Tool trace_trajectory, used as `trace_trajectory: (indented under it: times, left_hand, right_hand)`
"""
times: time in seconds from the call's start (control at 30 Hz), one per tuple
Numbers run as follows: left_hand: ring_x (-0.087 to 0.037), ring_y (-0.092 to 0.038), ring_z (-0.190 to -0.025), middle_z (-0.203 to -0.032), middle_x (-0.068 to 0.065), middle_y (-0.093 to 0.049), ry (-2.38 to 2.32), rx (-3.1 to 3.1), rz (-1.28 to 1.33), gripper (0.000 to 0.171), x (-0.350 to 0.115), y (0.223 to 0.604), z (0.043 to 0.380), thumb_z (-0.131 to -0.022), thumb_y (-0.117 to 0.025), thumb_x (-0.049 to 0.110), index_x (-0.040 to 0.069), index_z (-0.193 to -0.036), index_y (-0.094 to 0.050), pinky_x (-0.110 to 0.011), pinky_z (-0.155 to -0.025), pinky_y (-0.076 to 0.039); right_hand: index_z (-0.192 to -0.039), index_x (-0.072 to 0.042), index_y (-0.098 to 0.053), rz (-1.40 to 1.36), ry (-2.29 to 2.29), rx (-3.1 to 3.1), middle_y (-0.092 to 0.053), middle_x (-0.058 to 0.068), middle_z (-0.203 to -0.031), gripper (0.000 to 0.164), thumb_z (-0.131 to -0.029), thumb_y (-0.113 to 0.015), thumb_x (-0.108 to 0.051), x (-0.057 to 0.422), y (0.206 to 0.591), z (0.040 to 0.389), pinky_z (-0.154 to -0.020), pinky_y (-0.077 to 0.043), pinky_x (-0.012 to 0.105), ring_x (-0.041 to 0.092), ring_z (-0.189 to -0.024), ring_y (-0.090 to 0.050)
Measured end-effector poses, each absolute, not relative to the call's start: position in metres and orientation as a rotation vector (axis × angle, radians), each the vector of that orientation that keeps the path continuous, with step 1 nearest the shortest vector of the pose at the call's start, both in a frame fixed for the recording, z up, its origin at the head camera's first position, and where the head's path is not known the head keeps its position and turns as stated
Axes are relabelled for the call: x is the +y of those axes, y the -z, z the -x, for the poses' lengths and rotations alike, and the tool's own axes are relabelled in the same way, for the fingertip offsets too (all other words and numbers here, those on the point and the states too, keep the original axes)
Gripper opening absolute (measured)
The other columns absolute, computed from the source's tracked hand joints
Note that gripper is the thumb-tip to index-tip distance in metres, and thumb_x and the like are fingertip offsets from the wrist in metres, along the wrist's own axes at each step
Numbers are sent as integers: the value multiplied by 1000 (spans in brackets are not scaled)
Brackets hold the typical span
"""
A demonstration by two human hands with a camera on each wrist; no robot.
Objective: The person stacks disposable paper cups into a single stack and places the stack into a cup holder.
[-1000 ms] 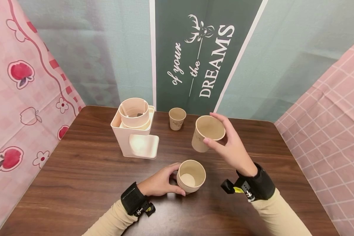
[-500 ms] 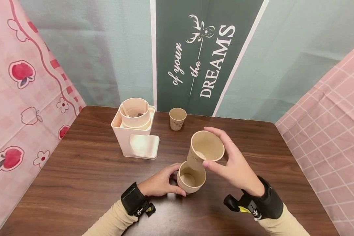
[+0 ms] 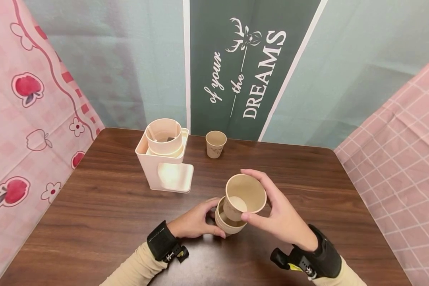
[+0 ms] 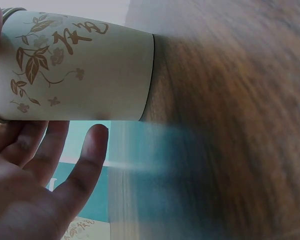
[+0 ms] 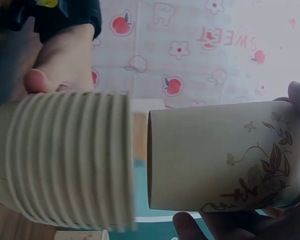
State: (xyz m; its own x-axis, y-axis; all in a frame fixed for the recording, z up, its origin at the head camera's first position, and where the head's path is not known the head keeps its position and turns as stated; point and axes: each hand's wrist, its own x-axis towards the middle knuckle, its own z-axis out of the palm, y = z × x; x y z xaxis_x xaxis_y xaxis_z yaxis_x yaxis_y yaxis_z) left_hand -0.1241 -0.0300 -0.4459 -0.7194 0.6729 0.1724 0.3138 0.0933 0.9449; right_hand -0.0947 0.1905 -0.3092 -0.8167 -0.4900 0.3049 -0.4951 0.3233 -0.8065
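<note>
My left hand [image 3: 196, 219] grips a stack of nested paper cups [image 3: 230, 228] standing upright on the table, thumb on the near side. Several stacked rims [image 5: 70, 160] show in the right wrist view. Above the stack, my right hand [image 3: 277, 208] holds a single beige paper cup [image 3: 248, 190] near its rim, mouth up and slightly tilted. A narrow gap separates that cup's base from the top rim of the stack. Brown leaves and lettering mark the stack's lowest cup [image 4: 85, 70] in the left wrist view. The single cup partly hides the stack's mouth from above.
Another paper cup [image 3: 215, 149] stands at the back of the brown wooden table [image 3: 103, 206]. To its left is a cream stand [image 3: 148, 169] with a round tube [image 3: 163, 139] on top and a flat base plate. Curtains hang behind and at both sides.
My right hand has brought the single paper cup forward and left, from beyond the stack to over its mouth. The left hand and the stack have stayed in place.
</note>
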Motion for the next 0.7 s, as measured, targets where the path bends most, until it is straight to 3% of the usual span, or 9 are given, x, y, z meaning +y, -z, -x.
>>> trace_trajectory:
  times: [0.7]
  left_hand:
    - [-10,-61,-102,-125,1,-56,-1671,2055,-971,73,-30,444,124,-71,-80,33,16,-135,-49,-31,-91,-50]
  right_hand:
    - [-145,-23,-35,-924,-1574,-2589,-49,-1,-135,78,-78,-76,-17,191,344,91,-97,-41,30,18,-120,-48]
